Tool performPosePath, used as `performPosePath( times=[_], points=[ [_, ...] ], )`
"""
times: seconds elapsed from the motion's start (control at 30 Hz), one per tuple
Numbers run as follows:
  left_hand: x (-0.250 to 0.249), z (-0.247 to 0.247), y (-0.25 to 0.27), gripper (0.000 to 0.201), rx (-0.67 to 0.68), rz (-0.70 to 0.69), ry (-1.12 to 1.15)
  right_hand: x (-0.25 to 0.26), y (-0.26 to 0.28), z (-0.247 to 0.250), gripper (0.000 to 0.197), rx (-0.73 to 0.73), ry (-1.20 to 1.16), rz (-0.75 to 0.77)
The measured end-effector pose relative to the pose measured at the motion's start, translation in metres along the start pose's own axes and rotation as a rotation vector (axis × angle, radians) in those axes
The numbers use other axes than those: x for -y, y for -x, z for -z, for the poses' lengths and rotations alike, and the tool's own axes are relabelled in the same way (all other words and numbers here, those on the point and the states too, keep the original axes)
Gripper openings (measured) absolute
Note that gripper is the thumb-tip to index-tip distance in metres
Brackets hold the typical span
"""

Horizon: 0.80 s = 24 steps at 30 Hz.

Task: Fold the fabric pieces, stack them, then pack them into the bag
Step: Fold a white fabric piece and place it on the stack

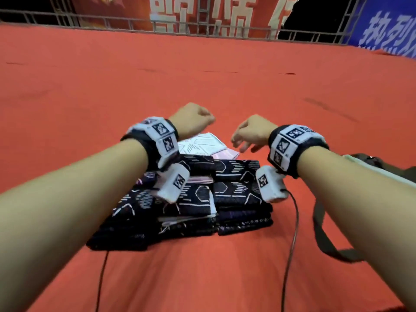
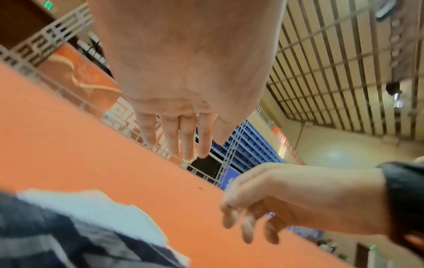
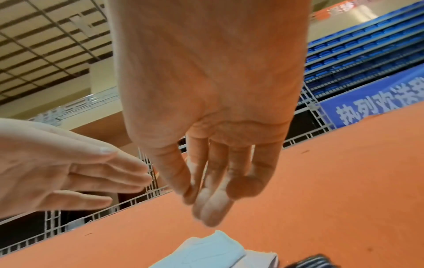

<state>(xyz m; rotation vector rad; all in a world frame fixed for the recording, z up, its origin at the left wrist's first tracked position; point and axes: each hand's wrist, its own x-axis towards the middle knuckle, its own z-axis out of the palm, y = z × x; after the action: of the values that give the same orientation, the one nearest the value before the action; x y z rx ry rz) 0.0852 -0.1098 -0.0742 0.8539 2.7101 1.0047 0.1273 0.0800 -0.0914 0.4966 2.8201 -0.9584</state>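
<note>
Dark folded fabric stack [image 1: 191, 199] on red cloth [image 1: 202, 75]; left hand [image 1: 191, 120], right hand [image 1: 252, 134] above, fingers released, empty.

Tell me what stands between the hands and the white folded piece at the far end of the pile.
Nothing visible does. The left hand and right hand hover open above the white folded piece, holding nothing, with only air below them. The dark patterned stacks lie nearer the person, under the wrists, not in the way.
</note>
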Motion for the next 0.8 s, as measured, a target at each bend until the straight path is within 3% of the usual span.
performPosePath(
  times=[0.1,0.2,0.3,0.37,0.53,0.7,0.8],
  points=[
    [0.027,0.016,-0.031,0.030,0.000,0.061,-0.099,0.006,-0.045,-0.021,0.030,0.022,0.003,-0.026],
    [0.048,-0.011,-0.055,0.051,0.149,0.122,-0.193,0.013,-0.071,-0.045,0.054,0.106,0.026,-0.103],
    [0.072,-0.056,-0.071,0.064,0.290,0.172,-0.357,0.011,-0.085,-0.064,0.050,0.197,0.039,-0.118],
    [0.085,-0.072,-0.076,0.077,0.350,0.214,-0.413,0.006,-0.095,-0.069,0.045,0.178,0.090,-0.085],
    [0.101,-0.065,-0.078,0.084,0.468,0.277,-0.391,-0.008,-0.115,-0.067,0.048,0.042,-0.008,-0.144],
    [0.104,-0.057,-0.071,0.086,0.349,0.276,-0.291,0.002,-0.109,-0.059,0.028,-0.065,-0.040,-0.156],
    [0.093,-0.040,-0.061,0.090,0.183,0.231,-0.266,0.024,-0.086,-0.045,0.005,-0.125,-0.095,0.017]
  ],
)
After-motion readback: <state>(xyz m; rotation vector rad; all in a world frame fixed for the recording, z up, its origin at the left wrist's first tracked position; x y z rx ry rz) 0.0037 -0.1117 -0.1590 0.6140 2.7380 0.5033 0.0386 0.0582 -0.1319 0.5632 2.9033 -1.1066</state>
